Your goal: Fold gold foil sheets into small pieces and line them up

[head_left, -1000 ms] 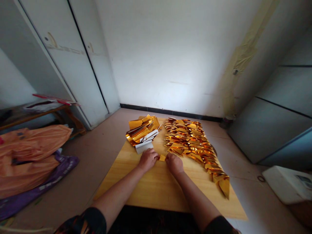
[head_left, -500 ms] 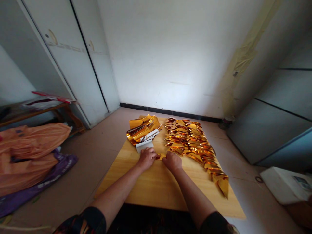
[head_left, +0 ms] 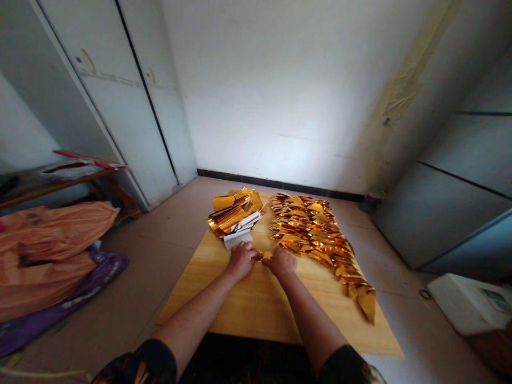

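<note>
Between my hands lies a small piece of gold foil paper [head_left: 265,256], pressed at the wooden board; much of it is covered by my fingers. My left hand [head_left: 242,260] is closed on its left end, and my right hand [head_left: 283,261] pinches the right end. Just beyond my left hand sits a loose pile of gold foil sheets [head_left: 236,210], some with the white back showing. To the right, rows of folded gold foil pieces [head_left: 308,224] overlap and curve down to the board's near right side.
The wooden board [head_left: 248,314] stands before me at a low height. On the floor to the left lie an orange bag [head_left: 52,250] and a purple bag [head_left: 100,277]. A white box [head_left: 468,304] is at the right. Grey cabinets [head_left: 120,96] and a white wall [head_left: 272,96] enclose the corner.
My right hand has shifted very slightly left, closer to my left hand. Both hands keep their hold on the foil paper; the piles look the same.
</note>
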Demonstrator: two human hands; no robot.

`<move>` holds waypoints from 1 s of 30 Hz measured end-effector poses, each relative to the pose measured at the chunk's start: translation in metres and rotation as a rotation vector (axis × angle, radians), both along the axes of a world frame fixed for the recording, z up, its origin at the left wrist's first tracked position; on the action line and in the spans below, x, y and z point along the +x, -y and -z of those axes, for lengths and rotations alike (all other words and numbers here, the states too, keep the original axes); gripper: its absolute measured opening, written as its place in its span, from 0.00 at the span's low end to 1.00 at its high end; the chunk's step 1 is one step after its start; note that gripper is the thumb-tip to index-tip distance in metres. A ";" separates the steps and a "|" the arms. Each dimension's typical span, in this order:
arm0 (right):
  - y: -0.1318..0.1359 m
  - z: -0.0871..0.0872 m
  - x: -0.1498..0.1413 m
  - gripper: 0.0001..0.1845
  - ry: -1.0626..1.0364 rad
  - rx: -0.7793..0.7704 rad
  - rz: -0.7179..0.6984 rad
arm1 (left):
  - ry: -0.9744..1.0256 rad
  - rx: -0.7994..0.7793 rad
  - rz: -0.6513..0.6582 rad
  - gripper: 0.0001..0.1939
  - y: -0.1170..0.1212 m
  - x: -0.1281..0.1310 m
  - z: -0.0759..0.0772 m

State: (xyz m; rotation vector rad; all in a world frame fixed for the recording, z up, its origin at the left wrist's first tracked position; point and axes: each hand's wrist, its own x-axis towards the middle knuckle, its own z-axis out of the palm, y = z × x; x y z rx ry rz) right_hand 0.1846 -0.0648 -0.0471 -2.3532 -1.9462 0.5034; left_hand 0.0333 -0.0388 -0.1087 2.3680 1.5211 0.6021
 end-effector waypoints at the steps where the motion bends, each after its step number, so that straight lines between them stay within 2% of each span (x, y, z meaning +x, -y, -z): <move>1: -0.001 0.001 0.003 0.24 -0.016 -0.021 0.001 | 0.004 0.001 0.001 0.11 0.000 0.000 -0.001; 6: -0.007 0.007 0.017 0.11 -0.108 -0.045 0.012 | 0.010 0.012 0.000 0.13 0.002 0.001 -0.004; 9: -0.009 0.010 0.024 0.08 -0.157 -0.031 0.009 | 0.007 0.005 -0.008 0.13 0.002 0.001 -0.006; 17: -0.008 0.011 0.032 0.09 -0.195 -0.013 0.004 | -0.028 -0.006 0.020 0.18 0.001 -0.004 -0.005; 25: -0.011 0.009 0.032 0.13 -0.139 -0.031 0.000 | -0.066 -0.016 0.050 0.15 -0.001 -0.008 -0.003; 30: -0.008 0.011 0.030 0.13 -0.099 -0.011 -0.032 | -0.081 -0.023 0.065 0.15 0.001 -0.009 -0.007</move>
